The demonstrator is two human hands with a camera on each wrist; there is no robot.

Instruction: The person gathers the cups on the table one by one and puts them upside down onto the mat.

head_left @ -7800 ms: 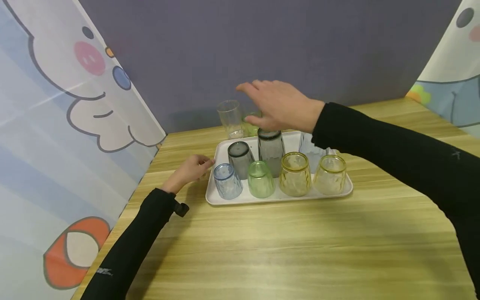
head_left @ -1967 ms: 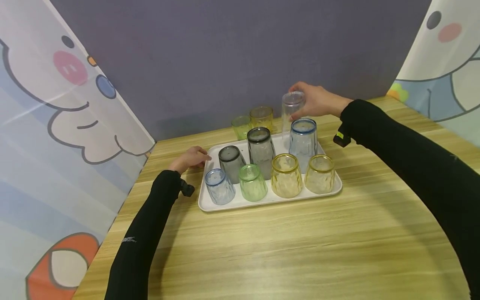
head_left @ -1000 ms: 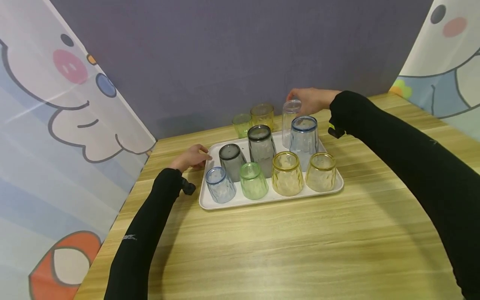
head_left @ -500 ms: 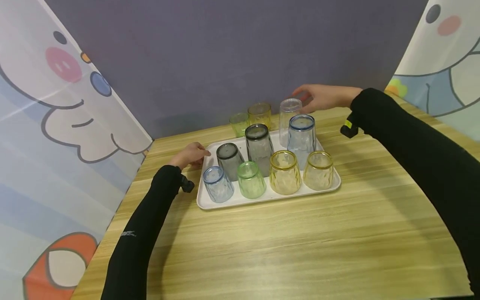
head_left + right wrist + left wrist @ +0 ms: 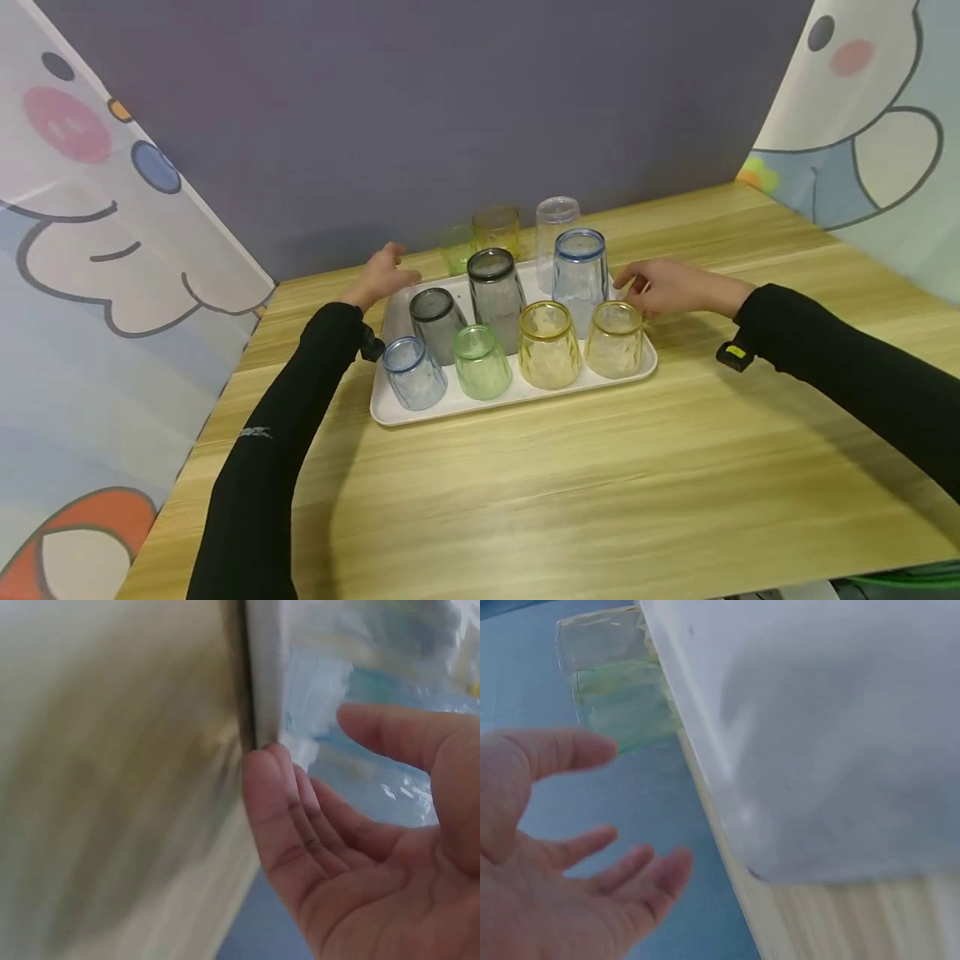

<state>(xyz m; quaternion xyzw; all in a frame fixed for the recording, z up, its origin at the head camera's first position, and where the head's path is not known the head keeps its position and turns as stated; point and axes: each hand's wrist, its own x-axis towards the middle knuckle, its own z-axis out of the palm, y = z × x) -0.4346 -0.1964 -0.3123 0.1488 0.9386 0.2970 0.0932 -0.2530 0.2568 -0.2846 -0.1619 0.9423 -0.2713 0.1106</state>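
So the white tray (image 5: 645, 367) sat on the wooden desk (image 5: 600, 500) with a bunch of upside-down cups on it: a small blue cup (image 5: 408, 372), a green cup (image 5: 480, 362), and two yellow cups (image 5: 547, 344) along the front, then two grey cups (image 5: 495, 287) and a taller blue cup (image 5: 579, 267) behind them. The right hand (image 5: 671, 286) was hovering at the right end of the tray, fingers loosely spread and holding nothing, fingertips just beside the rightmost yellow cup (image 5: 613, 340) and the tall blue one. From the right wrist camera the palm (image 5: 375, 855) looked open, with the fingers near the tray edge, though that shot was pretty blurry. The left hand (image 5: 378, 275) was at the tray's back left corner, also empty with relaxed fingers; the left wrist view showed the open palm (image 5: 555, 862) just beside the tray's rim (image 5: 705, 772). Behind the tray, off it and standing on the desk by the purple backdrop (image 5: 420, 108), were a clear cup (image 5: 555, 225), an amber cup (image 5: 497, 227) and a pale green cup (image 5: 454, 247). Cartoon-print curtains (image 5: 90, 208) hung on both sides.
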